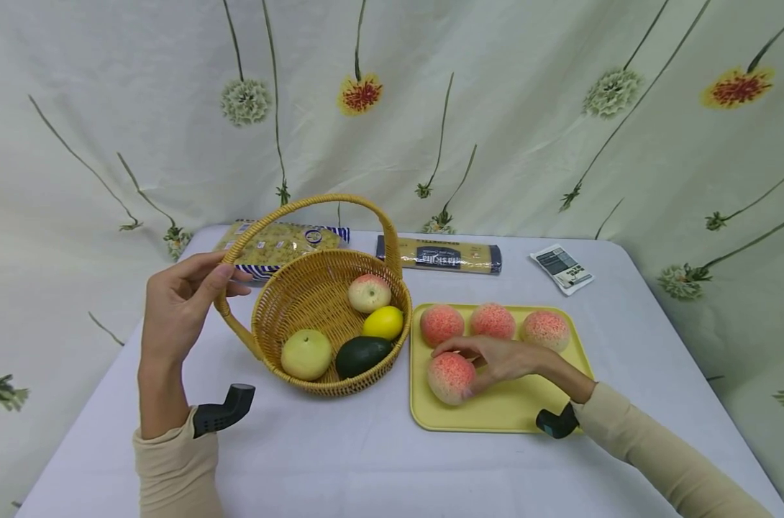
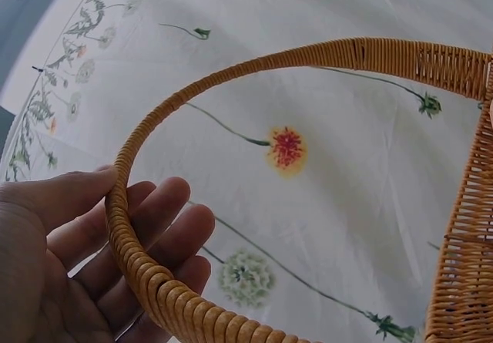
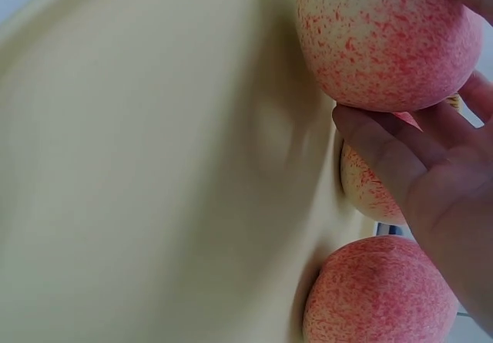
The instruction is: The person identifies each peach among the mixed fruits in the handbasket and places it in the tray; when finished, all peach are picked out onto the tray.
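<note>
My left hand [image 1: 183, 298] holds the handle [image 2: 146, 274] of a round wicker basket [image 1: 288, 295], thumb on one side and fingers on the other. Inside the basket lie a peach [image 1: 369, 293], a lemon [image 1: 383, 323], a dark green avocado [image 1: 362, 356] and a pale yellow-green round fruit [image 1: 306, 355]. Over the yellow tray [image 1: 495, 417], my right hand [image 1: 505, 357] grips a pink-speckled peach [image 1: 451, 378] between thumb and fingers. In the right wrist view this peach [image 3: 385, 38] looks lifted, with a shadow on the tray. Three more peaches [image 1: 493, 321] sit along the tray's far side.
Behind the basket lies a bag of pasta [image 1: 282, 241]. A long spaghetti pack [image 1: 440, 255] rests near the table's back edge, and a small white packet [image 1: 562, 268] lies at the back right. A flower-print cloth [image 1: 495, 108] hangs behind the table.
</note>
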### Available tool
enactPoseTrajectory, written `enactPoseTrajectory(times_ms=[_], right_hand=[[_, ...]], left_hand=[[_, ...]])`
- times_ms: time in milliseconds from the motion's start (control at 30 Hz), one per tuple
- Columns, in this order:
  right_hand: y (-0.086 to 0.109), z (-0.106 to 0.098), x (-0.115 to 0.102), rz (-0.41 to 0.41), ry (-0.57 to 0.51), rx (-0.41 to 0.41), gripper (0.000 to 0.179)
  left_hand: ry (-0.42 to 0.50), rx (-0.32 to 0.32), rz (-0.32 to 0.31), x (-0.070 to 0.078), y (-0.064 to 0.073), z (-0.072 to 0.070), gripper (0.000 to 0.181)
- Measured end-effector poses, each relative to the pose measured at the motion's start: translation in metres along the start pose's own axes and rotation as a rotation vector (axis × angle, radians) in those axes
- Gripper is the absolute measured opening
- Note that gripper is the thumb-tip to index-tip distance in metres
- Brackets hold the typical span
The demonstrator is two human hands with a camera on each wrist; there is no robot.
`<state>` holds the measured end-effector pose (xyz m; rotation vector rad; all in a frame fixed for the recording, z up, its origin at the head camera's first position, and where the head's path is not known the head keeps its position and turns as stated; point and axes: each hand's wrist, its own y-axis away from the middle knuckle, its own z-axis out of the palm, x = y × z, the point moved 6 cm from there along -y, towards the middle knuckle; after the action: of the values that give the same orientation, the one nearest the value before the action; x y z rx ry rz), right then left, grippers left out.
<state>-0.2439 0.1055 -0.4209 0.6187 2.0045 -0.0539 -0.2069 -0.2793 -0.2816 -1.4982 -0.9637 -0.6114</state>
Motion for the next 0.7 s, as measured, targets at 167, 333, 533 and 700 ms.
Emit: enactPoseTrajectory(times_ms=[167, 333, 533, 700], right_hand=[[-0.0014, 0.0016, 0.0018, -0.006, -0.004, -0.003, 0.063], [-0.0033, 0.0032, 0.0041, -0.014, -0.022, 0.001, 0.064], [-0.0054, 0.0055, 0.0079, -0.001, -0.048, 0.002, 0.064], [-0.0065, 0.0053, 0.0081, 0.002, -0.042, 0.008, 0.066]], left_hand=[[0.047, -0.005, -0.003, -0.0001, 0.0000, 0.0003, 0.020], [0.095, -0.015, 0.009, 0.0000, -0.0005, 0.0006, 0.020], [0.112, -0.019, 0.017, -0.0007, -0.0007, 0.0002, 0.020], [0.118, -0.021, 0.012, -0.0011, -0.0006, 0.0002, 0.020]])
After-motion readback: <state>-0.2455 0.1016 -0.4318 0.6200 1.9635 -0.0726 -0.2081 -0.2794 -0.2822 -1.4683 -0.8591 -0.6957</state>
